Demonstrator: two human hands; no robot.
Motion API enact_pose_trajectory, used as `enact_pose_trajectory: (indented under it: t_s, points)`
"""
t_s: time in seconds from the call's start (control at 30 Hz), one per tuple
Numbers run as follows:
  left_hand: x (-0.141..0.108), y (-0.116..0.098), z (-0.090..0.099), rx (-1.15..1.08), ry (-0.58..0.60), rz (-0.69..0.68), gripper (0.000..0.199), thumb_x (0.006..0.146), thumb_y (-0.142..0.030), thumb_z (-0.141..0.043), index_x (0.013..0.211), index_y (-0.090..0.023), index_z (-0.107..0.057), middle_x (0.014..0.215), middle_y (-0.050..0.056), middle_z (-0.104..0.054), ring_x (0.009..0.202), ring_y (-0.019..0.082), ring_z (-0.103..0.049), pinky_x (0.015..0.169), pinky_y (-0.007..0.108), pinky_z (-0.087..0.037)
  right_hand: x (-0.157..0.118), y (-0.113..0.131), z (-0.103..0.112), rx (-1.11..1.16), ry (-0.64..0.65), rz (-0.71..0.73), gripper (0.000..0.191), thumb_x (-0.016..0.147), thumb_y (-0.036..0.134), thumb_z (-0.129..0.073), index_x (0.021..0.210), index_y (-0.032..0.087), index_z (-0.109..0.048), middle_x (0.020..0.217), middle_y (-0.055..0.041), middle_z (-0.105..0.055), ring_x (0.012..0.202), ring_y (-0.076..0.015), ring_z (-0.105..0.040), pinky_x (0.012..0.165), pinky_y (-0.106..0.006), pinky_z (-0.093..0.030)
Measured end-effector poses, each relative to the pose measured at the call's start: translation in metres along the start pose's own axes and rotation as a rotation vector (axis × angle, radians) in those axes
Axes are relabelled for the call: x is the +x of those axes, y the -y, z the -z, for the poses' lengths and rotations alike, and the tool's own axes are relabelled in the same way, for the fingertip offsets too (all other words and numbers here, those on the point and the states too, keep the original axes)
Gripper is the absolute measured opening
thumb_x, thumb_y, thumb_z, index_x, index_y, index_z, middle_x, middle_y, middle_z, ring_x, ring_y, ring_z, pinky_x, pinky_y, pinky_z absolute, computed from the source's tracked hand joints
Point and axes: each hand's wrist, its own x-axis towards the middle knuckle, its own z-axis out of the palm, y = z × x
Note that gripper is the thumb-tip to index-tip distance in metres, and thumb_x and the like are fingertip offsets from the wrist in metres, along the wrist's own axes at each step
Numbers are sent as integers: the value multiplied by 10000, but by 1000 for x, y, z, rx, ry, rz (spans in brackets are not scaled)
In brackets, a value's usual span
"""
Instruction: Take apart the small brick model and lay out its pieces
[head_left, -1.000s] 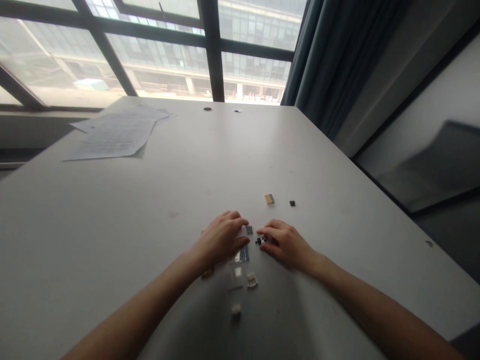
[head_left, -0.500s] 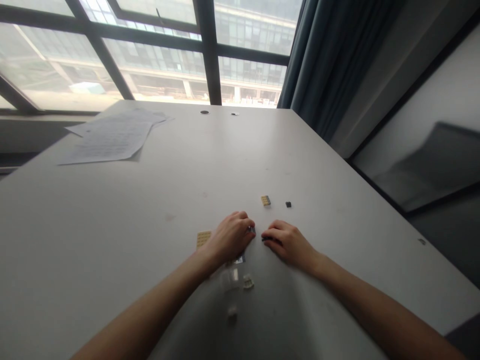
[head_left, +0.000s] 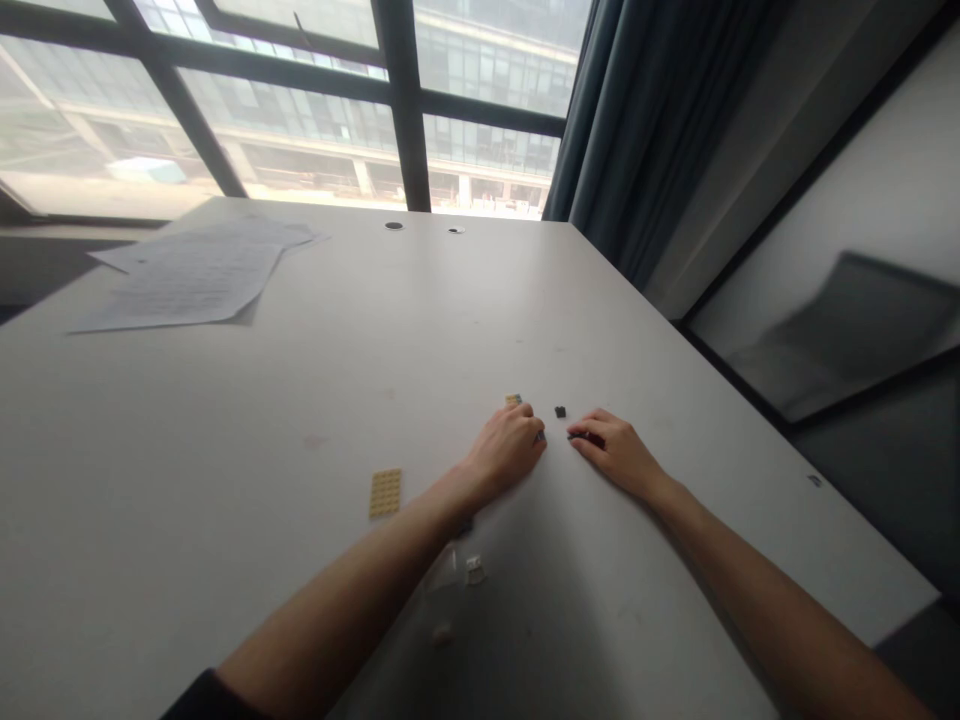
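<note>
My left hand point(head_left: 508, 447) is closed, its fingertips pinching a small grey-blue building brick point(head_left: 540, 436). Facing it across a narrow gap, my right hand point(head_left: 616, 452) pinches a small dark brick point(head_left: 576, 435) between thumb and fingers. Just beyond the left fingers, a small yellow and grey-blue brick piece point(head_left: 514, 399) is partly covered by that hand. A black brick point(head_left: 560, 412) lies on the white table a little past the gap between my hands. To the left of my left forearm rests a tan studded plate point(head_left: 385, 493).
Near the left forearm are a clear plastic piece point(head_left: 442, 568), a white brick piece point(head_left: 475, 570) and a small blurred pale piece point(head_left: 442, 634). Paper sheets point(head_left: 187, 275) lie at the far left. A small dark item point(head_left: 815, 480) sits near the table's right edge.
Both hands have moved forward and to the right, still pinching their pieces. The tan plate is now uncovered, while my left hand partly hides the yellow and grey-blue piece. The view has shifted slightly.
</note>
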Motion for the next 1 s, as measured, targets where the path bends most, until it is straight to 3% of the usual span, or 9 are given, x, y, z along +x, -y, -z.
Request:
enact_pose_trajectory:
  t_s: [0.13,0.23,0.37,0.5,0.67,0.87,1.0]
  points:
    - [-8,0,8,-18,-23,16,266,841,-283,-595,1063,-155,-664,973,105,-658,925,228,-605,857,346,-491,-1,2,-1,-12,2,0,162,847,217,-583,956,191,-699,935,-48,-638,800,-170,-609,767,-301,-488]
    - [-30,10,29,-33,-71,36,347,859,-341,-602,1164,-175,-599,1024,84,-647,923,206,-605,855,335,-491,-3,2,0,-3,-10,1,185,850,236,-583,997,193,-686,940,-47,-629,761,-165,-598,745,-303,-493]
    - [-86,45,71,-91,-209,76,298,867,-382,-591,1103,-202,-619,971,57,-645,868,181,-608,825,325,-501,-7,10,-3,35,-84,-9,180,861,262,-573,992,196,-678,950,-54,-619,713,-159,-583,674,-294,-504]
    - [-147,77,95,-71,-190,104,311,868,-371,-588,1136,-215,-612,1121,80,-617,1028,206,-579,916,342,-478,-8,39,-16,95,-59,95,176,875,265,-566,1005,206,-669,983,-68,-621,804,-180,-604,690,-290,-523]
    - [-184,87,83,-40,-92,107,326,881,-339,-568,1192,-247,-600,1247,82,-579,1120,213,-552,975,349,-462,-6,85,-45,120,104,429,198,893,241,-568,1067,213,-659,994,-78,-657,905,-187,-609,822,-317,-514]
    - [-183,90,69,-23,-156,23,273,877,-309,-575,1130,-232,-645,1218,94,-614,1076,214,-581,935,369,-497,0,111,-65,31,93,778,170,919,191,-533,1007,201,-678,1019,-73,-706,938,-174,-619,850,-329,-521]
    - [-181,90,69,-6,-158,-44,220,888,-266,-564,1078,-231,-670,1199,88,-631,1047,202,-590,921,361,-504,-1,117,-67,-43,95,895,228,936,118,-477,1029,184,-673,1080,-51,-708,1010,-160,-612,884,-301,-522]
